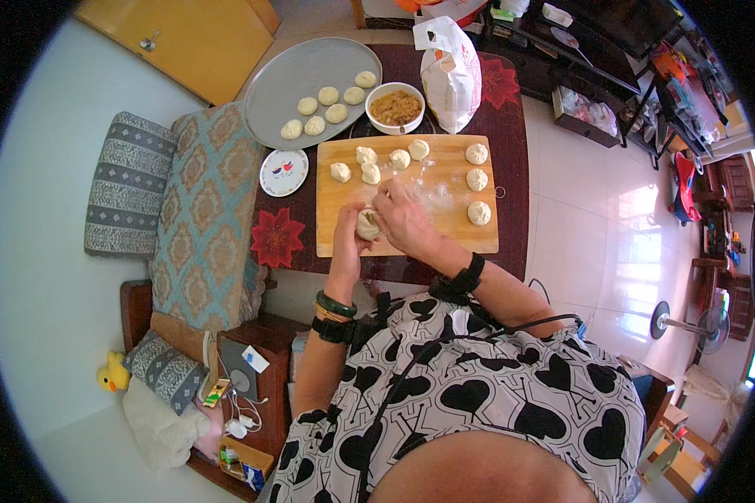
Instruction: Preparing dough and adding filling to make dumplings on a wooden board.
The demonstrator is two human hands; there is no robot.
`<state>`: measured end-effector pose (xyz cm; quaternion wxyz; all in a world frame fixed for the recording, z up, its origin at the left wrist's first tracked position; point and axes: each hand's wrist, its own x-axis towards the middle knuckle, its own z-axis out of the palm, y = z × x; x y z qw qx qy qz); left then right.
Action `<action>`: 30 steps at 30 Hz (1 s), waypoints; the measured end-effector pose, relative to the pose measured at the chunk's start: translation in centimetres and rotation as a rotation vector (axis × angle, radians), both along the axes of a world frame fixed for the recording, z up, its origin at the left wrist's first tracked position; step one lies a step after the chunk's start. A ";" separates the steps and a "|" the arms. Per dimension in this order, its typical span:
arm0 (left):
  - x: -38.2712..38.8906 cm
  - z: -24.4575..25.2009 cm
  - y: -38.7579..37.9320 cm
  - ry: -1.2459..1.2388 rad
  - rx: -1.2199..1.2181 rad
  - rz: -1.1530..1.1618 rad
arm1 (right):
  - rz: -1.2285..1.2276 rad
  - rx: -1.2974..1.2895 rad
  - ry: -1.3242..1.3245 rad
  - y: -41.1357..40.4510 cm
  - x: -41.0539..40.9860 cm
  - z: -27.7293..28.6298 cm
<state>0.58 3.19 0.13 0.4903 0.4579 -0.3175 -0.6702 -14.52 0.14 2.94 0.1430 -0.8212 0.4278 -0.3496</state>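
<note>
My left hand cups a partly pleated dough bun above the near edge of a floured wooden board. The fingers of my right hand pinch the dough at the bun's rim, and a little filling shows at its opening. Three pleated buns stand in a column at the board's right, the nearest one level with my hands. Several dough lumps, such as this one, lie along the far side. Behind the board is a white bowl of brownish filling with a utensil's handle at its near rim.
A round grey metal tray with several flattened dough rounds lies at the back left. Beside the board is a small white plate. A white bag stands behind it. A patterned sofa seat adjoins the dark table.
</note>
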 end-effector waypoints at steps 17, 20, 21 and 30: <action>-0.7 -2.3 0.9 -0.149 -0.152 0.000 | 0.161 0.179 -0.112 0.5 0.1 0.9; -0.6 -1.3 0.8 -0.172 -0.085 -0.039 | 0.177 0.163 -0.089 0.5 -0.2 0.7; -0.6 -0.7 0.7 -0.180 -0.078 -0.046 | 0.178 0.163 -0.088 0.6 -0.1 0.6; -0.6 2.1 0.2 -0.137 -0.099 0.060 | 0.101 0.150 -0.010 0.0 -0.2 0.2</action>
